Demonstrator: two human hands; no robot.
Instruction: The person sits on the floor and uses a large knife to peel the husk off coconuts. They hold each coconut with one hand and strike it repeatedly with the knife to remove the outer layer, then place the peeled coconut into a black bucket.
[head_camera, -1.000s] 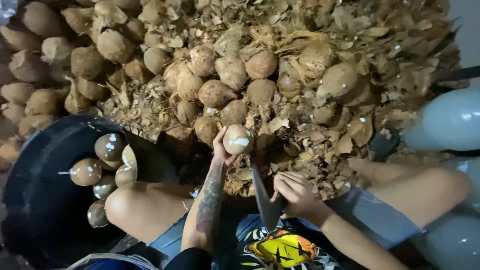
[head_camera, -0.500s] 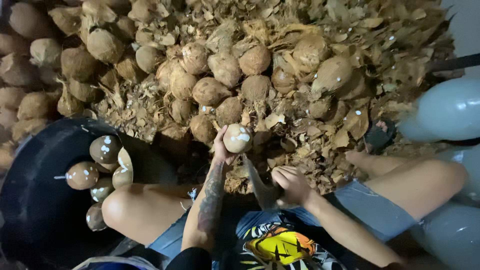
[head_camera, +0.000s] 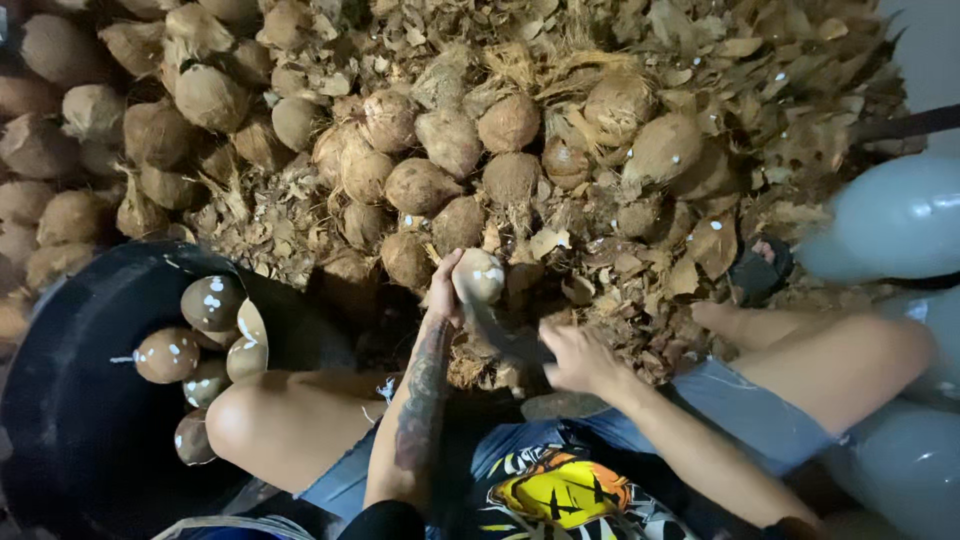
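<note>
My left hand holds a partly peeled coconut out in front of my knees, above a heap of husk scraps. My right hand grips the handle of a large knife. Its blurred blade points up and left toward the underside of the coconut. Whether the blade touches the shell I cannot tell.
A black tub at the left holds several peeled coconuts. A big pile of unpeeled coconuts and dry husk fills the far side. Pale grey rounded containers stand at the right. My bare knees flank the work spot.
The knife has swung from pointing down near my lap up toward the coconut. My right hand moved up and left. The left hand kept the coconut in place.
</note>
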